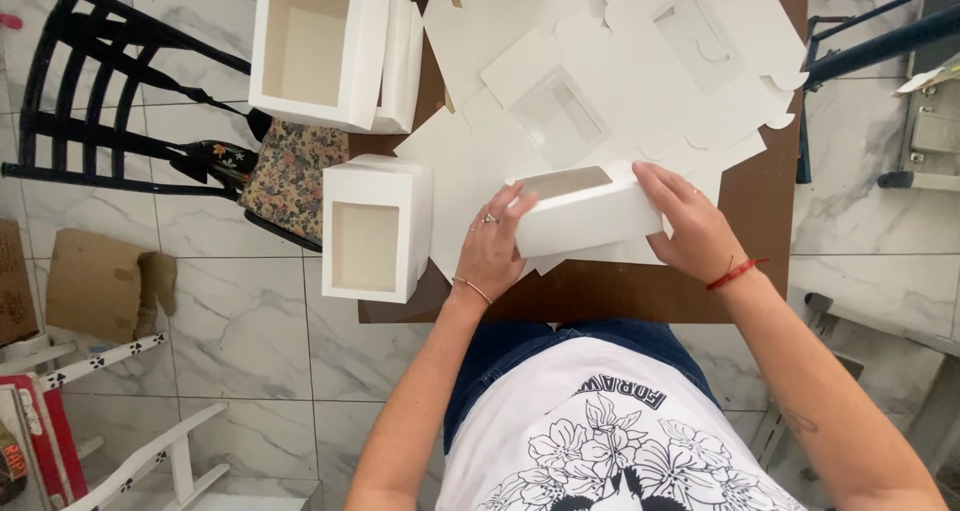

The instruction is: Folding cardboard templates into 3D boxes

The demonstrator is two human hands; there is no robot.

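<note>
Hands clasp white window box [585, 211] on brown table [770, 241]: left hand [492, 246] and right hand [690, 226] curled around opposite ends. Flat blanks [610, 81] behind, finished boxes [375, 231] left.

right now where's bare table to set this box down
Bare brown table shows along the near edge and right side, beside the right hand. Flat box blanks crowd the middle and far end; finished window boxes crowd the left.

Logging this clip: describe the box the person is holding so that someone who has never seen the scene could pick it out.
On the brown table, near its front edge, a long white window box lies between the left hand and right hand. Unlike the flat cut-outs behind it and the finished boxes standing at the left, it is the only one gripped at both ends.
</note>
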